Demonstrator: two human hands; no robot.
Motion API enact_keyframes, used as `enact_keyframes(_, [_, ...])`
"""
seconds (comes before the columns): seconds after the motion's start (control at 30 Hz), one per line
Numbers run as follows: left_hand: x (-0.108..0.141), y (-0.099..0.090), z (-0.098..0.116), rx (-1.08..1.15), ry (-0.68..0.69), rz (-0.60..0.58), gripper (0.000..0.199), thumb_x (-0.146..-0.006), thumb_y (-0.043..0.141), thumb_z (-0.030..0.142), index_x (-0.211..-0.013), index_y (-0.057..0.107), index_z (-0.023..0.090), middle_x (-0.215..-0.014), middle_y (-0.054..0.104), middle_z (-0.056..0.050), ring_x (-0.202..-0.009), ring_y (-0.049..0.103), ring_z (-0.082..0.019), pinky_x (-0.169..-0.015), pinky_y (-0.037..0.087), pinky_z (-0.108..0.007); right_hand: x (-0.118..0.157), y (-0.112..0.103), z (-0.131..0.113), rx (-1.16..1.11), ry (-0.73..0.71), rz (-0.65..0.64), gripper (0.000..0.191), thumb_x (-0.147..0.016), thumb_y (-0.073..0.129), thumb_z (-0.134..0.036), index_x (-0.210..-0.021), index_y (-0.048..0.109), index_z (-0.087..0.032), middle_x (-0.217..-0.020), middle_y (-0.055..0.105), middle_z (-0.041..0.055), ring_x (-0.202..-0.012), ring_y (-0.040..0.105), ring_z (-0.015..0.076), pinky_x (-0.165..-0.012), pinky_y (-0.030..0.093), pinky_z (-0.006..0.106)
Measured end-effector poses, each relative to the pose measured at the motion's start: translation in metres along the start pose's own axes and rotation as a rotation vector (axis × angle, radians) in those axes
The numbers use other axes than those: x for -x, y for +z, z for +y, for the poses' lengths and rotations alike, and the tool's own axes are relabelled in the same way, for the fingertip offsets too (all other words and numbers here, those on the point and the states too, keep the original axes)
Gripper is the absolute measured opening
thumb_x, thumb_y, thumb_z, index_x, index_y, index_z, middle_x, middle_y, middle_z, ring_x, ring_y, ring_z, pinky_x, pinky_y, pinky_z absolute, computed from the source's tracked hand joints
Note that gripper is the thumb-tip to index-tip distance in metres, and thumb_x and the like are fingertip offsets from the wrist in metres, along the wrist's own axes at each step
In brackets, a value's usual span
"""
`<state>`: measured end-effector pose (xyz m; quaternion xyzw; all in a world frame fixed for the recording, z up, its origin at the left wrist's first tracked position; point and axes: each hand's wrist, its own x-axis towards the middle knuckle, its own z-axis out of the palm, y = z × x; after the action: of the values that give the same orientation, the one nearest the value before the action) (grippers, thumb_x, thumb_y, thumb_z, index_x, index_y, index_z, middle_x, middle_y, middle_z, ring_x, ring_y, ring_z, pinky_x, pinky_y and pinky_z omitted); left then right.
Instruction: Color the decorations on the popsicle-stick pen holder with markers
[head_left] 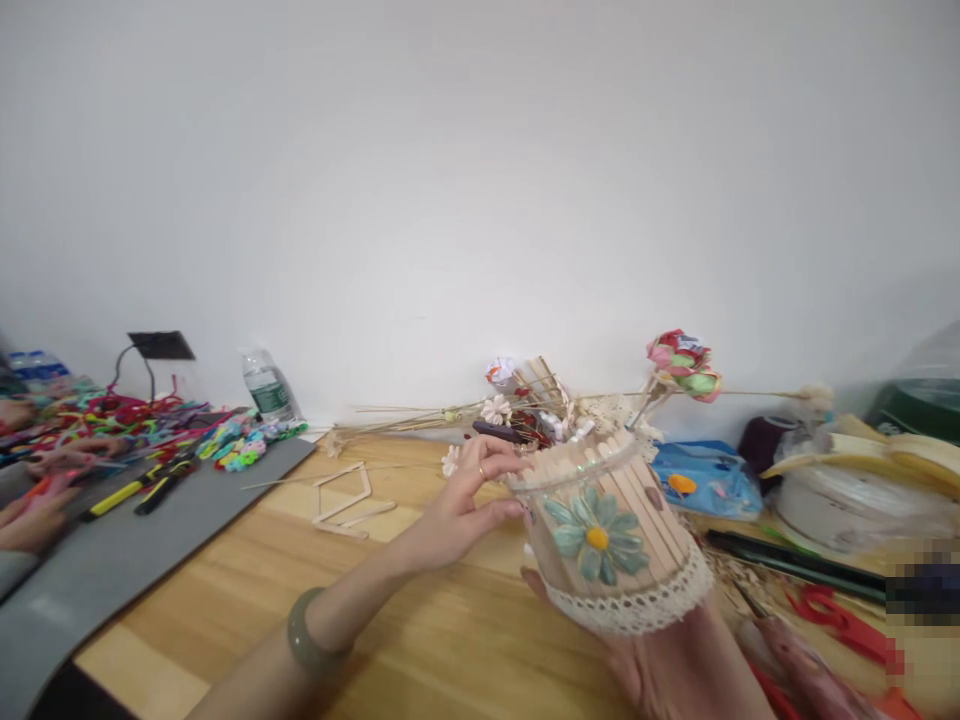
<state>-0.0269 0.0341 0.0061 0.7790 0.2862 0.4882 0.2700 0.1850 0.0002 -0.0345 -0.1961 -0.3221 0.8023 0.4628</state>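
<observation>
A round holder of wooden sticks [660, 520] is tilted over the table, with a teal petal flower, an orange centre and white lace round its base. My right hand [667, 650] supports it from below, partly hidden behind it. At its upper left rim, my left hand [465, 505] touches it with thumb and fingertips; a ring and a green bangle show on that arm. A pink and green paper flower [684, 365] rises above the holder's rim.
Dried stems and flowers [525, 410] lie by the wall. Bent sticks [352, 500] rest at left. Another person's hands [45, 500] work near colourful yarn, cutters [142, 485] and a bottle [266, 385]. Banana peel [862, 445], a blue packet [705, 480] and red scissors [847, 625] are at right.
</observation>
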Motion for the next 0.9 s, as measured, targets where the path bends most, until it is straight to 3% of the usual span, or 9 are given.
enact_keyframes(0.1, [-0.002, -0.001, 0.008, 0.17, -0.092, 0.037, 0.022, -0.073, 0.068, 0.037, -0.079, 0.065, 0.017, -0.093, 0.058, -0.005, -0.097, 0.053, -0.02, -0.092, 0.039, -0.035, -0.002, -0.004, 0.005, 0.077, 0.029, 0.104, 0.047, -0.08, 0.044, -0.057, -0.119, 0.056, -0.033, -0.119, 0.063, 0.0079, -0.102, 0.061, 0.0314, -0.057, 0.054, 0.041])
enact_keyframes(0.17, [-0.003, -0.001, 0.014, 0.31, -0.292, 0.059, 0.026, -0.068, 0.07, 0.04, -0.071, 0.064, 0.015, -0.075, 0.06, -0.002, -0.073, 0.058, -0.016, -0.073, 0.047, -0.03, -0.009, -0.011, 0.004, 0.163, -0.059, 0.274, 0.047, -0.078, 0.046, -0.058, -0.115, 0.059, -0.032, -0.122, 0.062, 0.0082, -0.106, 0.058, 0.0323, -0.063, 0.054, 0.043])
enact_keyframes(0.27, [-0.006, 0.002, 0.02, 0.387, -0.544, 0.146, 0.032, -0.06, 0.074, 0.042, -0.065, 0.062, 0.013, -0.056, 0.057, 0.002, -0.047, 0.05, -0.01, -0.048, 0.041, -0.022, -0.017, -0.02, 0.002, 0.239, -0.18, 0.442, 0.043, -0.074, 0.055, -0.056, -0.11, 0.057, -0.033, -0.132, 0.053, 0.0063, -0.119, 0.048, 0.0333, -0.072, 0.051, 0.045])
enact_keyframes(0.37, [-0.007, 0.005, 0.021, 0.365, -0.663, 0.242, 0.033, -0.053, 0.079, 0.039, -0.06, 0.063, 0.011, -0.053, 0.056, 0.003, -0.046, 0.048, -0.007, -0.046, 0.036, -0.018, -0.015, -0.018, 0.005, 0.275, -0.277, 0.438, 0.053, -0.062, 0.07, -0.049, -0.11, 0.052, -0.036, -0.138, 0.045, 0.0043, -0.126, 0.039, 0.0317, -0.086, 0.044, 0.047])
enact_keyframes(0.5, [-0.007, 0.007, 0.022, 0.5, -0.747, 0.184, 0.039, -0.055, 0.077, 0.046, -0.061, 0.066, 0.01, -0.051, 0.059, 0.001, -0.044, 0.046, -0.006, -0.045, 0.033, -0.018, -0.005, -0.007, 0.018, 0.465, -0.337, 0.399, 0.071, -0.058, 0.074, -0.047, -0.12, 0.044, -0.035, -0.139, 0.043, 0.0066, -0.126, 0.039, 0.0313, -0.099, 0.033, 0.049])
enact_keyframes(0.63, [-0.007, 0.002, 0.027, 0.671, -0.755, 0.17, 0.042, -0.06, 0.073, 0.051, -0.061, 0.066, 0.01, -0.055, 0.062, -0.001, -0.05, 0.051, -0.008, -0.048, 0.033, -0.018, -0.016, -0.016, 0.025, 0.32, -0.152, 0.33, 0.074, -0.065, 0.065, -0.054, -0.13, 0.036, -0.035, -0.136, 0.047, 0.0089, -0.116, 0.049, 0.0336, -0.08, 0.047, 0.049])
enact_keyframes(0.7, [-0.008, -0.001, 0.029, 0.778, -0.792, 0.136, 0.04, -0.068, 0.068, 0.049, -0.07, 0.068, 0.009, -0.063, 0.065, -0.003, -0.058, 0.056, -0.009, -0.053, 0.037, -0.018, -0.029, -0.024, 0.028, 0.281, -0.095, 0.297, 0.068, -0.067, 0.058, -0.06, -0.128, 0.045, -0.033, -0.129, 0.055, 0.0091, -0.109, 0.055, 0.0344, -0.073, 0.05, 0.048])
enact_keyframes(0.8, [-0.009, -0.006, 0.028, 0.938, -0.853, 0.041, 0.039, -0.084, 0.052, 0.044, -0.083, 0.067, 0.008, -0.073, 0.067, -0.006, -0.064, 0.059, -0.01, -0.062, 0.041, -0.018, -0.042, -0.029, 0.033, 0.265, -0.046, 0.247, 0.065, -0.069, 0.046, -0.068, -0.12, 0.057, -0.029, -0.116, 0.064, 0.0109, -0.097, 0.062, 0.034, -0.072, 0.05, 0.049])
enact_keyframes(0.9, [-0.008, -0.009, 0.026, 1.071, -0.875, -0.023, 0.041, -0.092, 0.039, 0.039, -0.094, 0.064, 0.007, -0.081, 0.067, -0.008, -0.064, 0.059, -0.01, -0.064, 0.042, -0.019, -0.04, -0.025, 0.032, 0.195, 0.061, 0.173, 0.065, -0.074, 0.04, -0.069, -0.119, 0.058, -0.026, -0.108, 0.068, 0.0115, -0.091, 0.065, 0.0314, -0.073, 0.05, 0.049])
